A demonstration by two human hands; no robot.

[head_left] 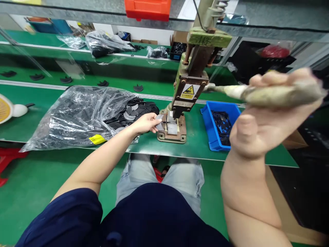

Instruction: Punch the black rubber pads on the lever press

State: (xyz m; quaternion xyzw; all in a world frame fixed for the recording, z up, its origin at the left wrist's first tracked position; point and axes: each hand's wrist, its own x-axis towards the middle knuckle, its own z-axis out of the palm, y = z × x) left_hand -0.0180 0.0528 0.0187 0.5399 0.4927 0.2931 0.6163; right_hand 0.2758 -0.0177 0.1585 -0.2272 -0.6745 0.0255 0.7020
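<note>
The hand press [189, 85] stands upright mid-worktop [38, 113], its ram low over the base plate [171, 132], leaving only a narrow slot, already filled by the left hand's fingers [154, 120]. A plastic bag of black parts [77, 115] blocks the left; a blue bin [218, 127] crowds the right. The press lever [269, 92] bars the upper right. Bare green worktop lies along the front edge.

The person wears a dark navy short-sleeved top [154, 219]; its left sleeve [64, 219] ends above the elbow, leaving the forearm bare; the right arm is bare as far as it shows; light grey-blue denim trousers [180, 178] cover both legs; the left hand [146, 123] and right hand [269, 113] are ungloved, with no rings or watch in view.
</note>
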